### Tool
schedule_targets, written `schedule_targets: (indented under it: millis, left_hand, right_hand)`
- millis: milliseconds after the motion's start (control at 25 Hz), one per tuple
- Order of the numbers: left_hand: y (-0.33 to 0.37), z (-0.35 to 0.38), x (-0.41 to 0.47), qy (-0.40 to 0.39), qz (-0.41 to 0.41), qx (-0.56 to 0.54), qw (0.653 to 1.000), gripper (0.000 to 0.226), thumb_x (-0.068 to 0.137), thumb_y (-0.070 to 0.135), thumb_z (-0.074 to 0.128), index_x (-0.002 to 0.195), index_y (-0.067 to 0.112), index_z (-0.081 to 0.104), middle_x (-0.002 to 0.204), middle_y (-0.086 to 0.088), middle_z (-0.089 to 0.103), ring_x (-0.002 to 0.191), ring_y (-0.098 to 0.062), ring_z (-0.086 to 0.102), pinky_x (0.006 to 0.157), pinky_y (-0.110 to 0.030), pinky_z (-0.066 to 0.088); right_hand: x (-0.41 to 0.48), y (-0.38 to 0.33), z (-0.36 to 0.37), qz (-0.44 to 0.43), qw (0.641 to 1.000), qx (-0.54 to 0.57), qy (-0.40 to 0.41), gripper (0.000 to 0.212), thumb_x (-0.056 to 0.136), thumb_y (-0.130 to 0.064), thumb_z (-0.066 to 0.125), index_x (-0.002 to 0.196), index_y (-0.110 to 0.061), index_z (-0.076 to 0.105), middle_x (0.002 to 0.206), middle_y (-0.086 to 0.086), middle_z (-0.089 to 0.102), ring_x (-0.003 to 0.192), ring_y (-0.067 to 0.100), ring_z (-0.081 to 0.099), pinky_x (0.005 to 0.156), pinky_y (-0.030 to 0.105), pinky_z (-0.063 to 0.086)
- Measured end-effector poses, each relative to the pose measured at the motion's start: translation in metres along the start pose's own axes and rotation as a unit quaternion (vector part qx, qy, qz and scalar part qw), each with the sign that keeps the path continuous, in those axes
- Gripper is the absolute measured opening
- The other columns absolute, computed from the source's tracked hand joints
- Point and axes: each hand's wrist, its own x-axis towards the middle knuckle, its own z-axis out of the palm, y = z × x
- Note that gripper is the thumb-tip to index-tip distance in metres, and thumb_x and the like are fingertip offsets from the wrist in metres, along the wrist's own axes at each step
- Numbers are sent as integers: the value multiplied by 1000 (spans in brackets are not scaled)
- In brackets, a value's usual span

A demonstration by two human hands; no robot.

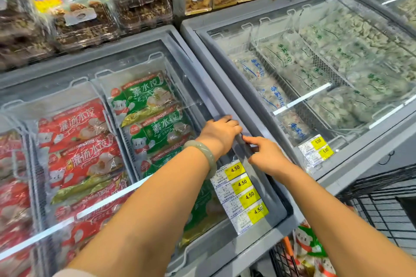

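A grey chest freezer (67, 64) holds green dumpling bags (155, 96) under its sliding glass lid (191, 87). On the lid's right edge runs a grey handle strip (212, 101). The left hand (221, 132) curls over the strip. Just beside it, the right hand (265, 153) pinches the strip between forefinger and thumb. Yellow price labels (242, 183) sit nearby.

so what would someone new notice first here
Mid-frame, the left grip, with a pale bangle at the wrist, curls over the freezer's lid edge, and the right grip touches that edge just nearer the camera. Under the glass on the left lie bright red bags and green bags. Yellow price tags sit at the lid's near right corner.
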Motion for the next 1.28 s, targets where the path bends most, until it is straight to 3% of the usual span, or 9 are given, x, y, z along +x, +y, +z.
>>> schedule_targets:
  millis: [160,280,480,600,720,840,1040,1160,1280]
  left_hand:
    - [-28,4,-53,-40,-7,-29,999,61,91,1,38,146,27,30,157,12,19,149,-11,3,112,-43,30]
    - [-55,13,-109,-53,-16,-45,997,68,89,-1,41,149,27,23,160,13,9,149,-10,-3,112,-40,29]
    - [-116,66,-218,-2,-32,-80,996,67,89,2,42,149,24,22,160,11,10,149,-11,-2,114,-38,33]
    - [-154,95,-293,19,-74,-115,990,66,91,3,42,149,28,22,159,16,7,149,-10,-2,108,-35,40]
    - [-185,114,-366,21,-118,-153,981,69,91,4,45,149,30,19,159,17,6,148,-13,11,108,-35,39]
    - [-210,127,-429,52,-147,-163,974,70,89,7,43,150,32,20,160,15,10,146,-16,20,114,-27,25]
    - [-252,158,-536,95,-236,-215,943,76,85,0,40,147,40,20,157,25,6,147,-11,11,118,-29,17]
    - [-270,173,-580,106,-258,-202,939,83,75,-3,44,146,37,26,158,21,11,145,-16,21,116,-36,29]
    - [-288,190,-624,112,-302,-229,918,87,75,2,43,143,49,17,158,19,15,143,-17,27,109,-40,39]
  right_hand:
    - [-19,-17,47,-23,1000,11,2,70,65,-4,48,131,-28,58,128,-3,62,114,16,61,99,37,50]
    - [-33,-38,93,-31,999,-8,-14,58,67,-6,50,119,-29,65,112,-2,72,102,16,66,91,36,54]
    - [-70,-96,183,-82,993,-43,-67,41,69,-14,56,108,-18,68,106,3,72,101,21,66,89,37,53]
    - [-99,-131,250,-110,990,-49,-78,31,69,-14,64,100,-15,69,102,9,73,99,27,67,89,45,53]
    - [-130,-169,312,-136,983,-67,-101,29,70,-7,65,98,-11,71,98,8,74,95,23,68,88,42,53]
    - [-156,-204,366,-143,979,-64,-126,28,66,-8,67,94,-11,72,94,8,75,90,22,69,84,41,55]
    - [-206,-265,446,-194,958,-100,-186,38,75,-12,71,112,-4,67,106,9,72,96,18,67,83,26,50]
    - [-231,-293,477,-208,940,-115,-244,39,81,-16,69,119,-5,64,112,10,70,96,15,65,84,24,48]
    - [-251,-316,510,-218,914,-130,-315,39,87,-3,58,126,-4,59,116,11,68,94,10,56,70,13,43]
